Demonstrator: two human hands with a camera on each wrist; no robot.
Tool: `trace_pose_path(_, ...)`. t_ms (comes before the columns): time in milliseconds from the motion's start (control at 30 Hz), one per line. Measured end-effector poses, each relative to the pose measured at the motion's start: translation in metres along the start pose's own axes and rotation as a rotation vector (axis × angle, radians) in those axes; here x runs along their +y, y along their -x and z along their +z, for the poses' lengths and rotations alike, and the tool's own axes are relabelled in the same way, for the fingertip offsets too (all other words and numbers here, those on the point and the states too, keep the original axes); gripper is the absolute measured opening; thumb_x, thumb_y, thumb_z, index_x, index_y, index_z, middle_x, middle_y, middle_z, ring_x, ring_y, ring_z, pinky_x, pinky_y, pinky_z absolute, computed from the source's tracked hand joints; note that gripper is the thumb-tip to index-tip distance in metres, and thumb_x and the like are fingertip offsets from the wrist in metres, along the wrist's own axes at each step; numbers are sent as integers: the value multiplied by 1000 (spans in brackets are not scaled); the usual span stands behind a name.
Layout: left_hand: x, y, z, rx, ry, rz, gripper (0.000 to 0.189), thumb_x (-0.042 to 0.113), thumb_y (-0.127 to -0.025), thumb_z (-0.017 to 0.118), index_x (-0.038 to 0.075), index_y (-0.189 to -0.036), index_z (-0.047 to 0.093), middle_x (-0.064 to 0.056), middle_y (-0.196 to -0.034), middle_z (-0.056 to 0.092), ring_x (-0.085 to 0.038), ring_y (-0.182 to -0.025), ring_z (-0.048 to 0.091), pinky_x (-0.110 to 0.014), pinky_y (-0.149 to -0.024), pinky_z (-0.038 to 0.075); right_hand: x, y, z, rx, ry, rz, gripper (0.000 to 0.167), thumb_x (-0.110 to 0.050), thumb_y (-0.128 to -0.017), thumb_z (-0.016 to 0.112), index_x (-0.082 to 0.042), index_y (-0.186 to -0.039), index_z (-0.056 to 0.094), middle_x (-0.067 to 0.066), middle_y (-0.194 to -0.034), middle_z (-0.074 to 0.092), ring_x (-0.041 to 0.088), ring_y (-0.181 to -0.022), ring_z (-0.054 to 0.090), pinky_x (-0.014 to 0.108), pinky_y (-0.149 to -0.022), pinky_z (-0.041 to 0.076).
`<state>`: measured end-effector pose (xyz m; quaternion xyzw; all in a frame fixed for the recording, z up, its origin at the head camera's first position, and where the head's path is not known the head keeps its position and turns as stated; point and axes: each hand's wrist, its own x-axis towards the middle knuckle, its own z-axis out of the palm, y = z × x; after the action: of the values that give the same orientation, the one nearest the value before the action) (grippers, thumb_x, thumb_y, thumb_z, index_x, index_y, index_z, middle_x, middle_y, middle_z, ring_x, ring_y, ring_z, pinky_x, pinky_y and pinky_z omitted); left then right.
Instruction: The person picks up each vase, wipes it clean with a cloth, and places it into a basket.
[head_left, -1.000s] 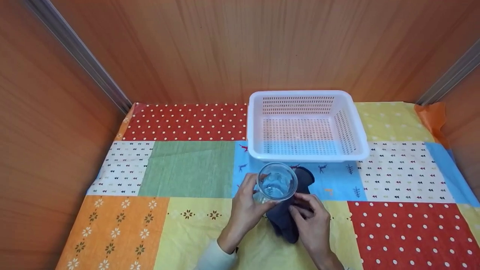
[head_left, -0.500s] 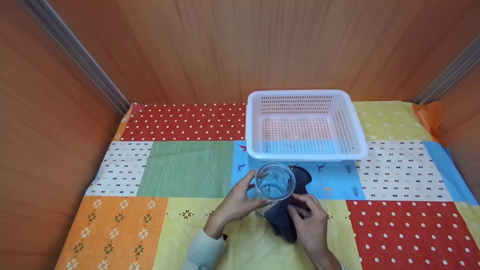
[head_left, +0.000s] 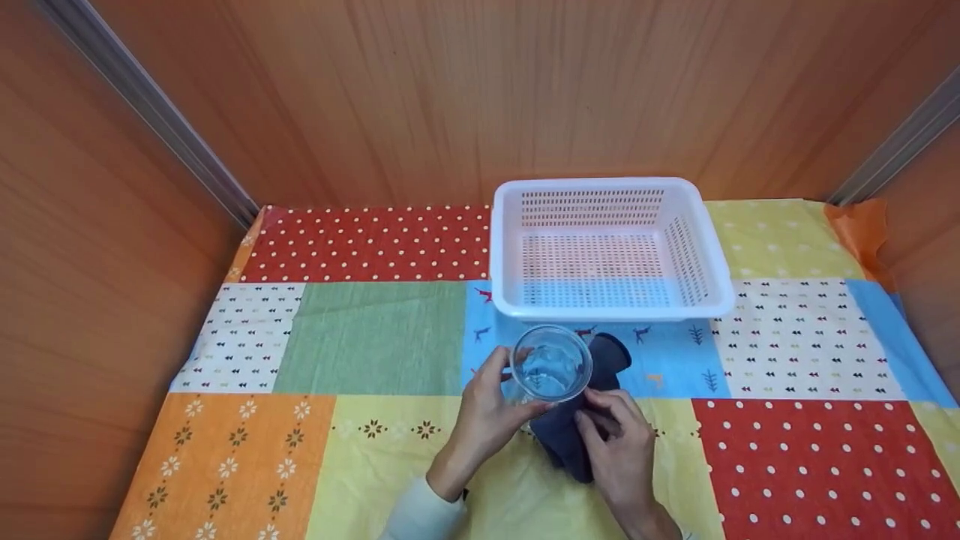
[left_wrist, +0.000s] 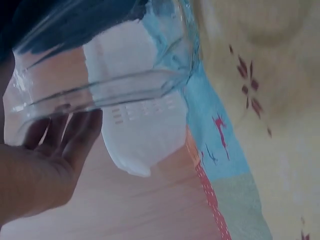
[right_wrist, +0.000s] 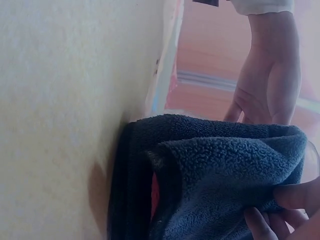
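Observation:
In the head view a clear glass jar (head_left: pixel 551 367) is held mouth up, tipped toward the camera, just in front of the white basket. My left hand (head_left: pixel 484 416) grips its left side, thumb near the front of the rim and fingers round the far side. A dark grey towel (head_left: pixel 562 442) hangs against the jar's right side, and my right hand (head_left: pixel 619 442) pinches it there between thumb and fingers. The right wrist view shows the towel's fuzzy folds (right_wrist: pixel 225 165) with fingertips pressed into them. From the left wrist the jar wall (left_wrist: pixel 120 90) looks see-through, with dark cloth behind it.
A white perforated plastic basket (head_left: pixel 611 311) stands behind the hands at the back of the table. A patchwork-patterned tablecloth (head_left: pixel 382 337) covers the table. Wood-grain panels (head_left: pixel 450 97) enclose the back and both sides.
My left hand loosened and drew back along the jar, then came round its side again; the forearm swung left and back right. Jar, towel and right hand stay nearly in place.

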<state>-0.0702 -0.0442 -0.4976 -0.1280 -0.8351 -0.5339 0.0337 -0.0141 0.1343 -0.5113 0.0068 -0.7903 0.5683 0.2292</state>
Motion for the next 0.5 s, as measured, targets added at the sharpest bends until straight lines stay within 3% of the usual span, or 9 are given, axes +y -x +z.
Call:
trace_pose_path(100, 1, 1, 5, 49, -48, 24, 65, 22, -73, 99, 6, -123, 60, -9, -119, 69, -25, -113, 67, -50, -95, 60, 2, -3, 0, 7, -5, -12, 33, 25, -79, 77, 6, -107, 76, 14, -101, 69, 2, -100, 67, 18, -84, 58)
trace_pose_path(167, 1, 0, 4, 34, -76, 47, 68, 23, -74, 99, 6, -128, 59, -8, -122, 68, -25, -114, 67, -49, -93, 60, 3, -5, -1, 12, -8, 0, 33, 25, -79, 77, 6, -106, 76, 14, -101, 70, 1, -100, 67, 17, -85, 58)
trace_pose_path(333, 0, -6, -10, -117, -51, 74, 76, 19, -79, 95, 9, -145, 58, -10, -132, 64, -25, -122, 62, -53, -97, 59, 4, -7, -1, 3, -43, 47, 37, 24, -80, 76, 6, -112, 74, 15, -104, 71, 4, -99, 69, 20, -83, 60)
trace_pose_path(500, -1, -12, -18, -190, 31, 38, 68, 14, -79, 94, 10, -139, 62, -9, -134, 62, -26, -127, 59, -58, -102, 55, 5, -9, -2, -30, -56, 101, 50, 22, -83, 76, 6, -130, 69, 17, -116, 68, 2, -107, 66, 21, -85, 60)
